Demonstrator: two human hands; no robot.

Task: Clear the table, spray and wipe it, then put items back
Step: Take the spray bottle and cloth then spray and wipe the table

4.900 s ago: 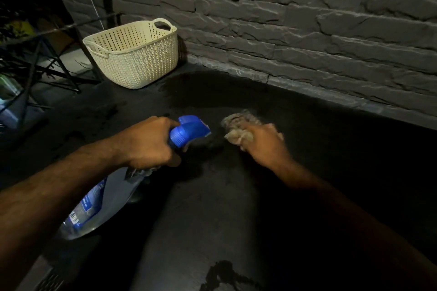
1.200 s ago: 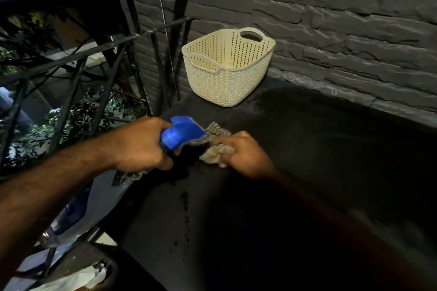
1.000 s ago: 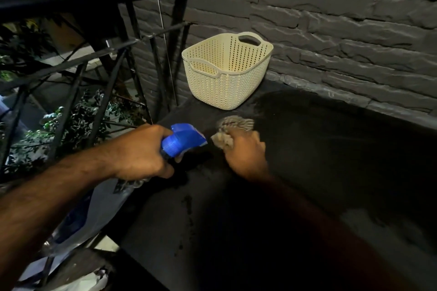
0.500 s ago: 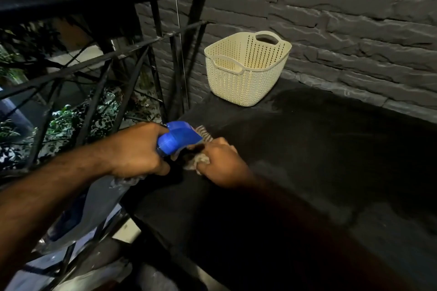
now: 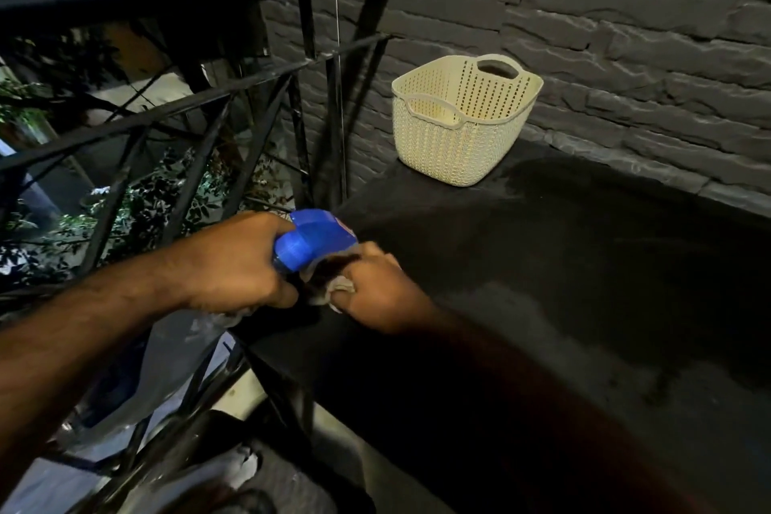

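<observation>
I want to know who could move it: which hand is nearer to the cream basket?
Right. The right hand, wiping with the cloth, lies nearer below the basket; the left hand, gripping the spray bottle, is further left, off the table edge.

The dark table (image 5: pixel 563 263) is bare across its middle and right part, so a hand can pass freely there. Only 1 cream basket (image 5: pixel 463 129) stands at the far left corner, near the stone wall (image 5: pixel 626 33). The black railing (image 5: pixel 200 104) closes the left side.
</observation>
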